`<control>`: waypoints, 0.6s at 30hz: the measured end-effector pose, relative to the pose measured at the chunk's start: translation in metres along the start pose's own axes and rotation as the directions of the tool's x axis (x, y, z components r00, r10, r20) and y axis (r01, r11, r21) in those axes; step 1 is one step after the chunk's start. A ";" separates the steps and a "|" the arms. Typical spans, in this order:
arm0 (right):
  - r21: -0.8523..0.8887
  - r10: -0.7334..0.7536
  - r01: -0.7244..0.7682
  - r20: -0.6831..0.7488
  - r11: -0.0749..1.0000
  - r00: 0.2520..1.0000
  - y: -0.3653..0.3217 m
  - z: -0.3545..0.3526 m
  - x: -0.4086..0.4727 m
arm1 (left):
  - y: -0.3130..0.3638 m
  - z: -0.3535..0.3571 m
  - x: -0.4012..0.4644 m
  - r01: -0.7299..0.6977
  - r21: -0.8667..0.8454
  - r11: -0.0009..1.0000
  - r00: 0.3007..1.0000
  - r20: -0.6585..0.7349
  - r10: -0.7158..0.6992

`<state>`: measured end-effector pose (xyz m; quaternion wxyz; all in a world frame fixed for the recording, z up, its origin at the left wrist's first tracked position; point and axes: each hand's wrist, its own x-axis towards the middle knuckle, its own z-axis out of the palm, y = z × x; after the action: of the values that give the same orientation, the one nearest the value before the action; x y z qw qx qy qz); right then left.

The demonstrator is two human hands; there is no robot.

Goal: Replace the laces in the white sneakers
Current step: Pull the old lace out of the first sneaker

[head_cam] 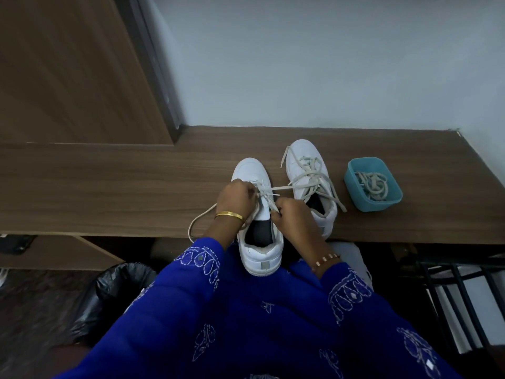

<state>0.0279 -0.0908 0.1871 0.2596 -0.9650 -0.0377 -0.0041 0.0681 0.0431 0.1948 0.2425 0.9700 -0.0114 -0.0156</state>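
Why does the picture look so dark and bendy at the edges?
Head view: the wide lens bows the brown wooden shelf and darkens the corners; dim bluish light falls on the white sneakers; the black bin bag at lower left is smeared and blurry, while the teal plastic tub looks sharp.

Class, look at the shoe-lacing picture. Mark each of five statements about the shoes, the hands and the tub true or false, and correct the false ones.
1. Both hands work on the nearer sneaker. True: the left hand and the right hand pinch its lace.
2. The blue tub is empty. False: a bundle of laces lies in it.
3. The farther sneaker has no lace. False: a loose lace runs across it.
4. The tub stands to the right of both sneakers. True.
5. The sneakers sit on the floor. False: they sit on a wooden shelf.
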 end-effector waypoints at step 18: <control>0.091 0.047 -0.047 0.005 0.995 0.999 0.000 -0.005 -0.003 | -0.017 -0.008 -0.028 0.136 -0.251 0.958 0.989 -0.024 -0.147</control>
<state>0.0247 -0.0933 0.1920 0.3033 -0.9528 -0.0153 0.0051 0.0407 0.0629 0.1950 0.3604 0.9304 0.0652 -0.0136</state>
